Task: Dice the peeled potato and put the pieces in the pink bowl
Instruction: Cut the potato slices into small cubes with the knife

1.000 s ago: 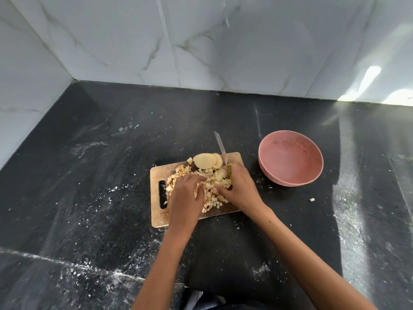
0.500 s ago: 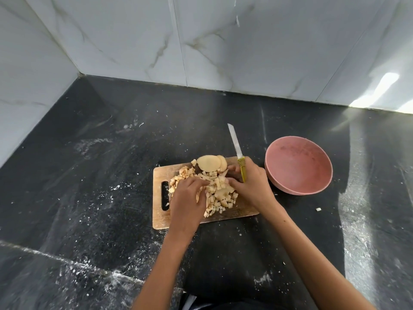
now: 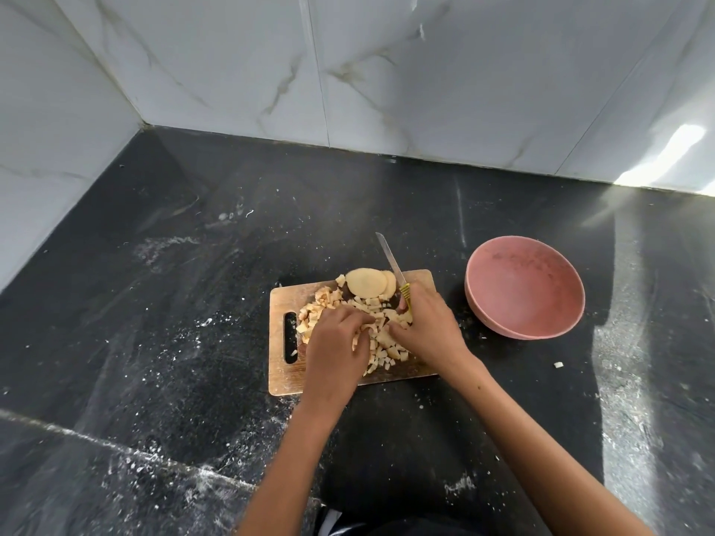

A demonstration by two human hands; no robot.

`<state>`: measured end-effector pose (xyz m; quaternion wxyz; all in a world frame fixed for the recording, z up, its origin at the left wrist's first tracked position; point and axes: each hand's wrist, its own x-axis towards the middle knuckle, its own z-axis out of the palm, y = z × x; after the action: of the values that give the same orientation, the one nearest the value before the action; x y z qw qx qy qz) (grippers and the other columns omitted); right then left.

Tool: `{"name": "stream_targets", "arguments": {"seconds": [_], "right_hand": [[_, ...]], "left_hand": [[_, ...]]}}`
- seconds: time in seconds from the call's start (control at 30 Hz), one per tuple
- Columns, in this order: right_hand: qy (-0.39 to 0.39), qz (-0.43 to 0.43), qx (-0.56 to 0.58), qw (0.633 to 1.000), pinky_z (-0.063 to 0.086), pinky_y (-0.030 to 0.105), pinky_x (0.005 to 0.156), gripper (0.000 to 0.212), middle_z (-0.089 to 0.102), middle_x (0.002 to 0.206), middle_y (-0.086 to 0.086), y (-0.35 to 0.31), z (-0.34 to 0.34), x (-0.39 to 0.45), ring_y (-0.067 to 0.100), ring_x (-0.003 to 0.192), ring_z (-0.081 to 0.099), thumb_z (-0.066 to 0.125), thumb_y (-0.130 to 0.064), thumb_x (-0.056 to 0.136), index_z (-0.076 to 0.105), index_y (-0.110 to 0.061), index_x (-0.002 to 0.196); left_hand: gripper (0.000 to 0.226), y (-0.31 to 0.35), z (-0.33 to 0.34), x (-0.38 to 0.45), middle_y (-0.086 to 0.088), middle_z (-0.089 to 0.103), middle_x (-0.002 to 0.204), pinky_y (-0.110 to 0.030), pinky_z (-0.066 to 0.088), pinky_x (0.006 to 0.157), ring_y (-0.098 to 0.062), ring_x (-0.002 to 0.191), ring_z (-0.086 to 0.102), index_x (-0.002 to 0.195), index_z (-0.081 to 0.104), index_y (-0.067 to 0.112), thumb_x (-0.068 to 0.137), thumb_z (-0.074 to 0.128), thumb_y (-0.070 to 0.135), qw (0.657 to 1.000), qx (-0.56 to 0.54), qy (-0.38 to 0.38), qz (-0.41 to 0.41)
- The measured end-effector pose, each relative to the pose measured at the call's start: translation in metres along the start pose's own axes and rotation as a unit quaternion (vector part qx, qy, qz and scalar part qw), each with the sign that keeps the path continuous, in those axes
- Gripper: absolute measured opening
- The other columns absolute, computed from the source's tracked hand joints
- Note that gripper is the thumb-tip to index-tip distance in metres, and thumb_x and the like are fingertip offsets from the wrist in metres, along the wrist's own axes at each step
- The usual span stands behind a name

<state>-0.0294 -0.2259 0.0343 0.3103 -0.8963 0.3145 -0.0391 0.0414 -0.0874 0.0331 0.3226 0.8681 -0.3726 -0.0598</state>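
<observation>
A wooden cutting board (image 3: 280,377) lies on the black counter with a heap of diced potato pieces (image 3: 381,348) on it. Two uncut potato slices (image 3: 365,282) lie at the board's far edge. My right hand (image 3: 431,328) grips a knife (image 3: 390,261) by its yellow handle, blade pointing away, while its fingers reach into the heap. My left hand (image 3: 334,350) curls over the left side of the heap, fingers in the pieces. The pink bowl (image 3: 524,286) stands to the right of the board with nothing visible inside.
One stray potato piece (image 3: 558,364) lies on the counter (image 3: 174,303) right of the board. White dust streaks the black counter. Marble-tiled walls (image 3: 425,79) close the back and left sides.
Both hands stay over the heap and have drawn closer together around the pieces. The knife remains in my right hand, blade still pointing away. The camera view shifted slightly.
</observation>
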Motion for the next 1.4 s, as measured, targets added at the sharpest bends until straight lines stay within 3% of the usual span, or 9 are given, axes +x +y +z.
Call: {"name": "stream_targets", "arguments": {"seconds": [0.17, 0.33, 0.4, 0.6, 0.8, 0.93, 1.07, 1.13, 1.4], "right_hand": [[-0.023, -0.011, -0.014, 1.000, 0.047, 0.032, 0.063, 0.028, 0.052, 0.092, -0.003, 0.002, -0.007, -0.004, 0.016, 0.078, 0.053, 0.066, -0.015, 0.077, 0.042, -0.019, 0.091], [-0.085, -0.043, 0.004, 0.995, 0.044, 0.027, 0.078, 0.033, 0.052, 0.107, -0.004, 0.005, -0.008, -0.002, 0.016, 0.100, 0.051, 0.071, -0.017, 0.076, 0.048, -0.016, 0.099], [-0.108, -0.046, 0.024, 0.993, 0.042, 0.026, 0.084, 0.036, 0.054, 0.114, -0.001, 0.004, -0.010, 0.002, 0.016, 0.106, 0.050, 0.071, -0.016, 0.078, 0.050, -0.012, 0.107], [-0.058, -0.044, 0.072, 0.995, 0.044, 0.024, 0.083, 0.024, 0.059, 0.090, -0.011, 0.004, -0.021, 0.005, 0.010, 0.093, 0.057, 0.067, -0.004, 0.081, 0.054, -0.019, 0.093], [-0.066, -0.035, 0.107, 0.991, 0.041, 0.001, 0.073, 0.029, 0.068, 0.087, -0.014, 0.002, -0.037, -0.005, 0.000, 0.085, 0.063, 0.066, -0.002, 0.084, 0.053, -0.022, 0.100], [-0.014, -0.008, 0.024, 1.000, 0.051, 0.025, 0.073, 0.036, 0.067, 0.095, -0.003, 0.014, -0.043, -0.020, 0.014, 0.088, 0.063, 0.076, -0.007, 0.072, 0.047, -0.016, 0.091], [-0.068, 0.044, -0.028, 0.996, 0.044, 0.028, 0.075, 0.053, 0.049, 0.103, -0.004, 0.013, -0.029, -0.037, 0.013, 0.093, 0.051, 0.085, -0.020, 0.066, 0.043, -0.016, 0.100], [-0.055, 0.034, -0.004, 0.998, 0.045, 0.031, 0.079, 0.046, 0.045, 0.104, -0.003, 0.008, -0.019, -0.038, 0.016, 0.096, 0.050, 0.079, -0.015, 0.072, 0.041, -0.014, 0.099], [0.039, 0.009, 0.094, 0.995, 0.053, 0.033, 0.074, 0.026, 0.061, 0.090, -0.001, 0.000, -0.011, -0.030, 0.014, 0.083, 0.060, 0.074, -0.005, 0.078, 0.053, -0.010, 0.092]], "left_hand": [[0.032, 0.006, 0.004, 0.001, 0.005, 0.062, 0.110, -0.032, 0.043, 0.096, -0.010, 0.108, 0.048, 0.116, 0.068, 0.020, 0.084, 0.070, 0.022, 0.997, 0.044, -0.037, 0.045], [0.058, 0.011, 0.005, 0.000, 0.006, 0.051, 0.124, -0.030, 0.024, 0.107, -0.013, 0.120, 0.038, 0.128, 0.059, 0.025, 0.076, 0.074, 0.046, 0.986, 0.122, -0.102, 0.058], [0.051, 0.011, 0.005, 0.001, 0.006, 0.052, 0.123, -0.028, 0.023, 0.104, -0.012, 0.119, 0.038, 0.120, 0.064, 0.025, 0.075, 0.076, 0.044, 0.987, 0.117, -0.090, 0.056], [0.035, 0.005, 0.007, 0.002, 0.003, 0.055, 0.115, -0.028, 0.028, 0.099, -0.014, 0.114, 0.041, 0.100, 0.071, 0.024, 0.071, 0.079, 0.043, 0.991, 0.101, -0.067, 0.060], [0.027, -0.001, 0.012, 0.000, 0.002, 0.052, 0.107, -0.030, 0.033, 0.093, -0.015, 0.108, 0.041, 0.089, 0.066, 0.023, 0.072, 0.069, 0.044, 0.990, 0.107, -0.051, 0.082], [0.026, 0.003, 0.019, -0.006, 0.001, 0.054, 0.102, -0.028, 0.032, 0.091, -0.017, 0.103, 0.045, 0.086, 0.066, 0.020, 0.077, 0.059, 0.043, 0.993, 0.103, -0.007, 0.064], [0.016, 0.005, 0.024, -0.009, 0.001, 0.054, 0.101, -0.027, 0.027, 0.091, -0.017, 0.101, 0.046, 0.087, 0.066, 0.018, 0.080, 0.062, 0.032, 0.994, 0.085, 0.027, 0.059], [0.021, 0.005, 0.023, -0.010, 0.000, 0.056, 0.103, -0.027, 0.028, 0.091, -0.017, 0.102, 0.047, 0.090, 0.066, 0.017, 0.085, 0.053, 0.033, 0.993, 0.083, 0.026, 0.079], [0.009, -0.008, 0.019, -0.005, -0.002, 0.056, 0.098, -0.034, 0.040, 0.083, -0.020, 0.095, 0.048, 0.092, 0.065, 0.012, 0.091, 0.060, 0.021, 0.993, 0.088, 0.054, 0.059]]}}
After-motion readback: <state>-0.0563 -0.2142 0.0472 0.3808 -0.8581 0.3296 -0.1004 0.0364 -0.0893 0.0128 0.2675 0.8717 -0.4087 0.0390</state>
